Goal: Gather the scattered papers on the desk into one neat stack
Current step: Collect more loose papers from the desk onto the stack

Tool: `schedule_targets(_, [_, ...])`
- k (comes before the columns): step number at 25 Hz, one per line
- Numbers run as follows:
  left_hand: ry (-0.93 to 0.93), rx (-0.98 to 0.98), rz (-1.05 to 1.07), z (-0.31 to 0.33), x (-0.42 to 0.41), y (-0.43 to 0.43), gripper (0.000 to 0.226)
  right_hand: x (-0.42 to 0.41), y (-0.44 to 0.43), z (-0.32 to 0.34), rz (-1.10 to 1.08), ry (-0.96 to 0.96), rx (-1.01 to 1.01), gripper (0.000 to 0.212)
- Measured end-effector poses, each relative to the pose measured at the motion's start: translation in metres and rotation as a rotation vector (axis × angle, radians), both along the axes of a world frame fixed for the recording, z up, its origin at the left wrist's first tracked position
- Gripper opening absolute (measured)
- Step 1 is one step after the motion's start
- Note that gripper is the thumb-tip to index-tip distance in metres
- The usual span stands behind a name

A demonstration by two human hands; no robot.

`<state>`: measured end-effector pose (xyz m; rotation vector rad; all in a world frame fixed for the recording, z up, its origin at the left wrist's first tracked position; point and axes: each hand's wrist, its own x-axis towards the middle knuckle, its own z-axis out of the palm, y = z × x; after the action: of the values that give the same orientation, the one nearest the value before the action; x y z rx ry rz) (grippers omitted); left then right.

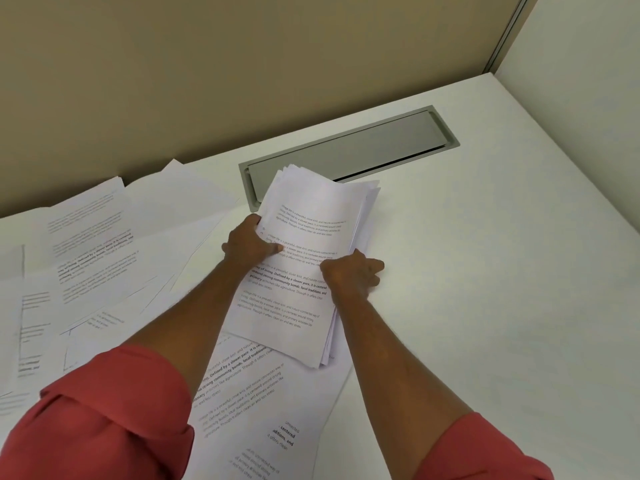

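A thick stack of printed white papers (308, 237) is held between both hands above the middle of the white desk (467, 271). My left hand (251, 242) grips its left edge, thumb on the top sheet. My right hand (353, 271) clasps its right edge. The stack's edges are uneven, with sheets fanning at the far and right sides. Loose printed sheets (90, 244) lie spread over the left part of the desk, overlapping one another. More loose sheets (263, 410) lie under the stack, near the front edge.
A grey metal cable hatch (353, 150) is set into the desk just behind the stack. A beige partition (242, 64) backs the desk, and a white side wall (588, 81) stands at the right.
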<state>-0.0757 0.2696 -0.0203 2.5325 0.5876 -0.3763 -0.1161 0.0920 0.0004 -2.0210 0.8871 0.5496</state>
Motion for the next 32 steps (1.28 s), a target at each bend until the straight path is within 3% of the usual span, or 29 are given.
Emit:
schedule_targets(3, [-0.014, -0.055, 0.008, 0.002, -0.001, 0.003, 0.067, 0.001, -0.001, -0.002, -0.004, 0.027, -0.008, 0.034])
schedule_targets(6, [-0.063, -0.235, 0.015, 0.005, 0.002, 0.006, 0.065, 0.002, -0.003, -0.006, -0.002, 0.022, -0.06, 0.026])
schedule_targets(9, [-0.058, -0.286, 0.043, 0.005, 0.005, 0.01, 0.066, 0.004, -0.001, -0.011, -0.052, -0.062, -0.021, 0.02])
schedule_targets(12, [-0.078, -0.32, 0.031, 0.012, 0.002, 0.01, 0.059, 0.007, 0.002, -0.009, -0.091, -0.157, 0.13, 0.018])
schedule_targets(16, [-0.1, -0.445, 0.099, 0.023, 0.002, 0.019, 0.056, 0.012, 0.004, 0.006, -0.245, -0.188, 0.452, 0.035])
schedule_targets(20, [-0.185, -0.517, 0.17, 0.036, 0.01, 0.028, 0.055, 0.026, 0.011, 0.031, -0.15, -0.269, 0.554, 0.026])
schedule_targets(24, [-0.26, -0.621, 0.213, 0.053, 0.015, 0.033, 0.056, 0.043, 0.012, 0.059, -0.035, -0.334, 0.543, 0.029])
schedule_targets(27, [-0.353, -0.695, 0.204, 0.06, 0.017, 0.033, 0.053, 0.049, 0.018, 0.067, 0.036, -0.424, 0.395, 0.021])
schedule_targets(29, [-0.405, -0.715, 0.218, 0.064, 0.019, 0.031, 0.052, 0.05, 0.021, 0.072, 0.095, -0.496, 0.29, 0.027])
schedule_targets(32, [-0.459, -0.793, 0.256, 0.066, 0.023, 0.031, 0.056, 0.053, 0.023, 0.082, 0.098, -0.578, 0.279, 0.03])
